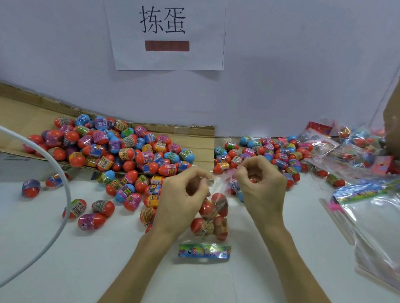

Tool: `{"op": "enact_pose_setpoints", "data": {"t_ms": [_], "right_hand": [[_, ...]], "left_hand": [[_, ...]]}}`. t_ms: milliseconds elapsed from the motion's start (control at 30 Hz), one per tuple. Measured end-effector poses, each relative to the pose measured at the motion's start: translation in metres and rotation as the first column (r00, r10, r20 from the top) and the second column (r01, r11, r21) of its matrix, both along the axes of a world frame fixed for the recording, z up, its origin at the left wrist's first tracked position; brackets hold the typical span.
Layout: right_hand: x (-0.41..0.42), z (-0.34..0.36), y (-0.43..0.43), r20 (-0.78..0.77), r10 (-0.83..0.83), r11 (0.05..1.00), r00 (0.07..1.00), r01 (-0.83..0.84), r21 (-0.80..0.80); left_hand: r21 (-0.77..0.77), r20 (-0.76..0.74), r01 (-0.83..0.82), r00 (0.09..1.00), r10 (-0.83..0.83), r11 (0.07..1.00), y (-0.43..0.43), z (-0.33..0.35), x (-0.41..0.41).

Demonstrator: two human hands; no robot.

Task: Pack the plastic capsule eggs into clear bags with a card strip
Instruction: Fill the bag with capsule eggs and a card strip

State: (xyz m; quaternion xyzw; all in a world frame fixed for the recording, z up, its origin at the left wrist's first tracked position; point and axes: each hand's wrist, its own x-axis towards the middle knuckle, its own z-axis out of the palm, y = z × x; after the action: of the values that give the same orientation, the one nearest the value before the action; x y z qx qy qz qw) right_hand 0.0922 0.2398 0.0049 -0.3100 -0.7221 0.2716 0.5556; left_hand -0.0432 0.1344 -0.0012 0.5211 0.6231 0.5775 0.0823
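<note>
Grips clamped on the mouth of a clear bag (219, 184): left hand (182, 196) and right hand (261, 191) each pinching the film between thumb and curled fingers, one at either side of the opening. Readable on the white paper sign (162, 56) on the wall behind: two large black characters, "拣蛋", above a solid red-brown bar (166, 45). Print on the egg wrappers too small to make out, apart from barcodes. Below and between the grips, inside the bag, several red capsule eggs (210, 218) bunched together, with a colourful card strip (204, 251) across the bag's near end, against the white worktop (281, 260). Beyond the hands, loose eggs (116, 147) in red and blue with banded wrappers, heaped on a flattened cardboard sheet (202, 141) and spilling onto the worktop; a second heap (270, 152) just behind the right hand. Far right, empty bags (380, 225) stacked flat; filled bags (352, 145) piled near the wall. Left, a white cable (64, 186) arcing over the worktop.
</note>
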Motion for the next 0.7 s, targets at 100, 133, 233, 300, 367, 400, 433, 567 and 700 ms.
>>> {"op": "enact_pose_setpoints", "data": {"t_ms": [100,133,233,300,367,400,433,567,700], "right_hand": [[0.004,0.001,0.003,-0.048,-0.004,0.996,0.999,0.000,-0.094],[0.005,0.002,0.004,-0.069,-0.006,0.993,0.998,-0.003,-0.119],[0.011,0.004,0.014,-0.178,-0.095,0.961,0.979,0.044,-0.271],[0.020,0.006,0.025,-0.253,-0.204,0.921,0.946,0.098,-0.377],[0.029,0.013,0.035,-0.258,-0.289,0.898,0.922,0.169,-0.405],[0.032,0.018,0.038,-0.254,-0.307,0.898,0.917,0.191,-0.396],[0.035,0.026,0.043,-0.229,-0.296,0.905,0.927,0.196,-0.376],[0.067,0.076,0.069,0.262,0.142,0.956,0.955,-0.064,-0.285],[0.099,0.123,0.088,0.044,0.527,0.771,0.848,-0.456,-0.445]], "left_hand": [[0.018,0.107,-0.007,0.994,0.005,1.000,-0.001,0.001,-0.001],[0.017,0.140,-0.010,0.990,0.007,1.000,0.000,0.002,0.000],[0.026,0.227,-0.080,0.971,0.072,0.996,0.000,0.003,-0.005],[0.039,0.288,-0.157,0.947,0.139,0.987,0.001,0.004,-0.013],[0.043,0.328,-0.232,0.922,0.206,0.972,0.002,0.003,-0.020],[0.050,0.345,-0.261,0.910,0.229,0.964,0.001,0.003,-0.023],[0.057,0.364,-0.282,0.899,0.243,0.958,0.001,0.002,-0.025],[0.070,0.394,-0.287,0.888,0.238,0.955,0.001,0.000,-0.029],[0.059,0.367,-0.261,0.903,0.222,0.964,0.002,-0.003,-0.026]]}}
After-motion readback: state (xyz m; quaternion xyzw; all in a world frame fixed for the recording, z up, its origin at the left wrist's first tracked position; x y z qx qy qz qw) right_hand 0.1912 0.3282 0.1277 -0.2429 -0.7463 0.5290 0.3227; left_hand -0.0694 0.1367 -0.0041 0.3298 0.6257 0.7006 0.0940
